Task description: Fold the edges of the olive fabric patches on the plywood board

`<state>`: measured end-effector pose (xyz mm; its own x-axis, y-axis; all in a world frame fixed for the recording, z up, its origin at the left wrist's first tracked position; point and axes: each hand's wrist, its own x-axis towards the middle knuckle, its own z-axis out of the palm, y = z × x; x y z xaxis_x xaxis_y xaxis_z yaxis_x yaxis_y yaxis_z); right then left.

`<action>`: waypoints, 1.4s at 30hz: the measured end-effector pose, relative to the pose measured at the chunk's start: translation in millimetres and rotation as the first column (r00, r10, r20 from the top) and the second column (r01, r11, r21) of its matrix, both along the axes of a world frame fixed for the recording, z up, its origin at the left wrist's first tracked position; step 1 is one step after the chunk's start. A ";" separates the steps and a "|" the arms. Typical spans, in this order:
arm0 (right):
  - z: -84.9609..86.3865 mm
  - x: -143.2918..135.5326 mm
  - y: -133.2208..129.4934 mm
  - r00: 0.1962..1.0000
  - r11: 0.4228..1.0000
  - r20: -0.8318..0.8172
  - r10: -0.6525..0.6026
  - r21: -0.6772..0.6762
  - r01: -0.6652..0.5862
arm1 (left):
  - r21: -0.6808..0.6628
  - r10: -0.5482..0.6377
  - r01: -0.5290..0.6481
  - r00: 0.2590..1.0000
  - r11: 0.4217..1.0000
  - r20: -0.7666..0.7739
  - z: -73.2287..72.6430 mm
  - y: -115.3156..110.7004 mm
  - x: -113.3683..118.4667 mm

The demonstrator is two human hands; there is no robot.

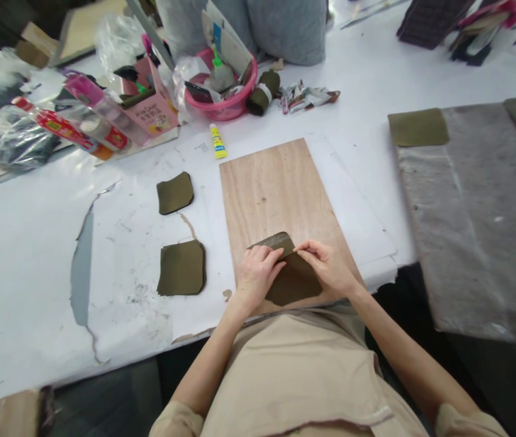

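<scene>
Thumb and finger of my right hand [326, 265] are pinched together on the edge of the dark olive piece [295, 282], and here's my left hand [257, 270] laid across its left side; from out here I can't tell whether that one is clamped or just pressing. The piece lies at the near end of the wooden board [269, 188], right by the beige apron [294, 376], a paler, streaked strip showing along its far side. Out left on the white table [362, 85] I've got the near stack [181, 267] of olive pieces, and beyond it the far stack [175, 193]. Just off the board's far left corner, a yellow tube [217, 142]! Further back, the pink basket [228, 111] is crammed with odds and ends, an olive roll [256, 102] right beside it, then crumpled tubes [306, 98] to the right. And over on the right, the grey slab [476, 212] carries an olive patch [419, 126] on its far left corner.
</scene>
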<state>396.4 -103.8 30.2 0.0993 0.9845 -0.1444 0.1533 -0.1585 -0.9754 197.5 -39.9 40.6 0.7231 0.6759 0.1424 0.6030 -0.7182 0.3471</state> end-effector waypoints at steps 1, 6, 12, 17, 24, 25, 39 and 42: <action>1.0 -0.2 0.3 1.000 1.000 0.002 0.000 0.007 0.000 | -0.010 -0.005 0.005 1.000 1.000 0.001 -0.5 -0.9 2.5; -3.3 1.0 0.4 0.999 1.000 0.049 0.008 0.022 -0.009 | -0.192 0.037 -0.003 0.984 0.981 0.172 2.0 -2.2 -4.4; -24.4 -9.2 -4.3 0.837 0.946 0.543 0.071 0.229 -0.230 | -0.490 0.402 -0.206 0.850 0.847 0.339 14.8 6.3 -50.4; -33.4 -15.5 -12.5 0.680 0.906 0.733 -0.036 0.311 -0.288 | -0.410 0.695 -0.565 0.628 0.716 0.349 18.3 17.6 -116.4; -28.1 -20.1 -25.0 0.528 0.907 0.840 -0.127 0.314 -0.281 | -0.062 0.821 -0.837 0.514 0.543 0.250 -6.0 32.9 -183.9; -27.3 -20.9 -26.6 0.512 0.913 0.849 -0.131 0.305 -0.273 | -0.014 0.829 -0.845 0.522 0.535 0.200 -10.3 34.3 -187.9; -19.6 -29.1 -34.4 0.491 0.954 0.867 -0.089 0.216 -0.209 | 0.271 0.802 -0.774 0.597 0.572 0.011 -24.8 42.9 -206.9; -13.2 -32.2 -35.1 0.521 0.968 0.852 -0.057 0.174 -0.178 | 0.308 0.809 -0.763 0.586 0.568 -0.040 -22.7 41.4 -206.6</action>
<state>364.2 -138.9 17.0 -0.0031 0.9828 0.1847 0.9224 0.0742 -0.3791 -9.1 1.5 17.8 -0.0531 0.9477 0.3147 0.9961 0.0279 0.0841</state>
